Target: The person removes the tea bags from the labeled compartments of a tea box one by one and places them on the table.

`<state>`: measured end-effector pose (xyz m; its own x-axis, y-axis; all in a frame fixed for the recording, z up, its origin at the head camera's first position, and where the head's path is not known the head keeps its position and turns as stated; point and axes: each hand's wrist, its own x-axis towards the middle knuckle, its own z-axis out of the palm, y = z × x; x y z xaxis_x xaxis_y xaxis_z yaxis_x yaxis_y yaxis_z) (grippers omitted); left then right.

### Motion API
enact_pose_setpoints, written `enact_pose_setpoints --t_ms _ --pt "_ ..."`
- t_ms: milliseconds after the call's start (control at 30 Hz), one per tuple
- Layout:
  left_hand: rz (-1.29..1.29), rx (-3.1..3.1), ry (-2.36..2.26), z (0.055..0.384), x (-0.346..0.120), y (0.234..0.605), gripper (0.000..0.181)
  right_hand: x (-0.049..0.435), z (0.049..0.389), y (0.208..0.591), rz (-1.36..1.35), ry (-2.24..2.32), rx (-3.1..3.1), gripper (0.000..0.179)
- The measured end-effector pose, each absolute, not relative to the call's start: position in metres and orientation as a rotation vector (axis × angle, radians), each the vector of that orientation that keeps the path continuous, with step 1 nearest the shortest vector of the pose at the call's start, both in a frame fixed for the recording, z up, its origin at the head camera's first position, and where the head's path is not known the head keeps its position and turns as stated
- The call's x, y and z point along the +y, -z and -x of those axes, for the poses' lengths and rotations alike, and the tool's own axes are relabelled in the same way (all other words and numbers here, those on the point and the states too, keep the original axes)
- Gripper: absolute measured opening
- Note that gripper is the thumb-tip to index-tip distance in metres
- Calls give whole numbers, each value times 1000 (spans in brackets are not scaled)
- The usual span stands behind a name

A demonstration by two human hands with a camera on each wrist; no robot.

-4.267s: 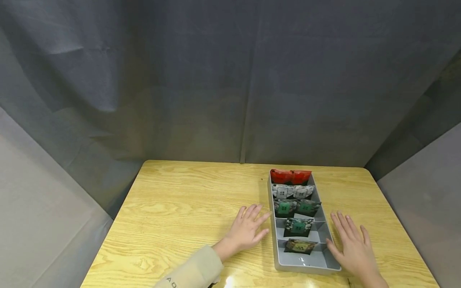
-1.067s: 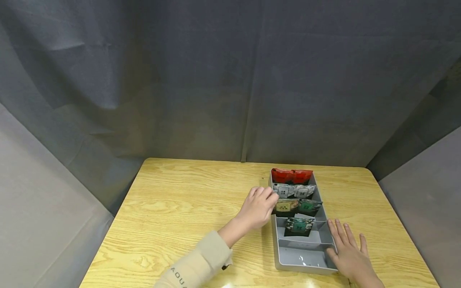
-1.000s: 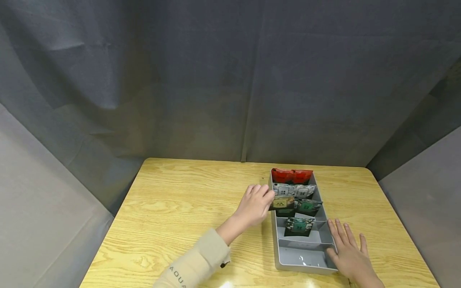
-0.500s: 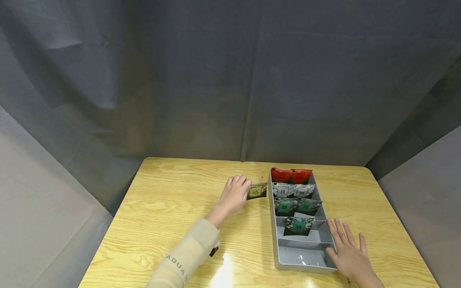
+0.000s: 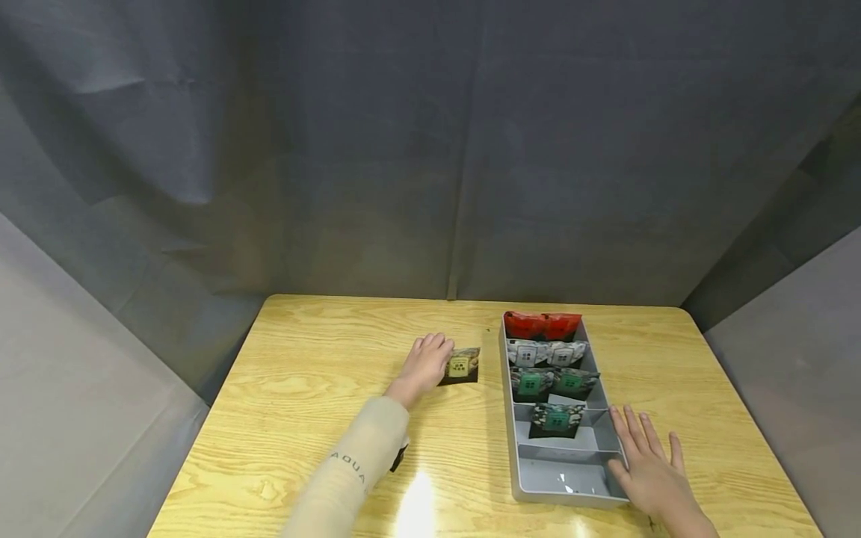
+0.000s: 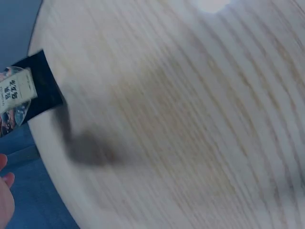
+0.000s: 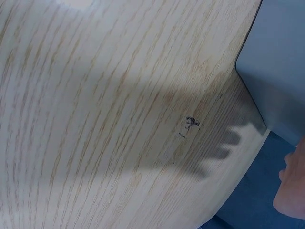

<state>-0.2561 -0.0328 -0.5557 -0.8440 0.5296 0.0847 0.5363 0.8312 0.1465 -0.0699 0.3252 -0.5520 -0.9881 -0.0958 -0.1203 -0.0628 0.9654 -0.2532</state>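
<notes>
My left hand [image 5: 425,365] pinches the left edge of a black sachet [image 5: 463,366] with a yellow label, over the table left of the tray. In the left wrist view the same sachet [image 6: 40,86] shows at the upper left, and some fingertips [image 6: 5,179] appear below it. A grey divided tray [image 5: 509,448] stands at the right. My right hand [image 5: 651,471] lies with fingers spread and straight along the tray's right wall, fingertips at its rim. The right wrist view has part of this hand [image 7: 291,186] beside the tray's grey corner [image 7: 274,71].
Inside the tray, red sachets [image 5: 542,326] stand at the back, then white ones [image 5: 547,354], then two green-labelled ones [image 5: 530,383]. One more green-labelled sachet [image 5: 556,421] leans in the compartment before the front one. A dark curtain [image 5: 363,187] hangs behind the wooden table [image 5: 303,373].
The yellow-labelled sachet stood in the tray's front compartment at first. My left hand has lifted it out, over the third row, and leftward across the table. My right hand now touches the tray's side.
</notes>
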Motion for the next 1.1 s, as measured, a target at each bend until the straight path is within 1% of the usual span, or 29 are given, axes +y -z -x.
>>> enact_pose_setpoints --t_ms 167,367,733,1100 --pt "807 -2961 123 261 -30 568 13 324 69 551 110 375 2976 74" --pt "765 -2955 29 260 -26 576 10 324 68 551 108 381 2982 73" --pt "680 -2969 -124 258 -17 599 30 324 69 550 112 385 2979 72" --pt "612 -3005 -69 249 -10 617 32 324 69 552 117 392 2984 72"
